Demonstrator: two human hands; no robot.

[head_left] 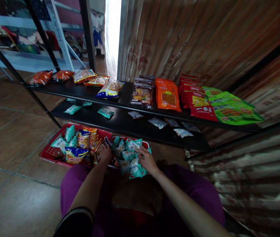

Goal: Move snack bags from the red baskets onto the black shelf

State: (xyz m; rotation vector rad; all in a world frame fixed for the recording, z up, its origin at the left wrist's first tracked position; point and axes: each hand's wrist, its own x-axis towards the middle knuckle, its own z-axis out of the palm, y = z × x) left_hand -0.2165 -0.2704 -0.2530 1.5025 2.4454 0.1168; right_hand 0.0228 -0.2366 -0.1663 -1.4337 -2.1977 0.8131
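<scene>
My left hand (105, 153) reaches into the right end of a red plastic basket (46, 153), its fingers curled on a dark brown snack packet with a checkered edge (107, 142). Inside that basket also lie teal packets (70, 133) and blue-and-yellow snack bags (76, 155). Beside it stands a second, smaller basket (145, 144), heaped with teal-and-white snack packets (129, 155). My right hand (146, 160) lies over the right side of this heap, fingers stretched out and touching the packets. Its fingertips partly cover them.
A black two-tier shelf (80, 93) stands ahead. Its upper board bears orange bags (168, 94), brown packets (142, 93), red packets (200, 102) and green packets (238, 108). Small teal packets (106, 112) and silvery packets (157, 123) lie on the lower board. A patterned curtain (248, 171) hangs at right.
</scene>
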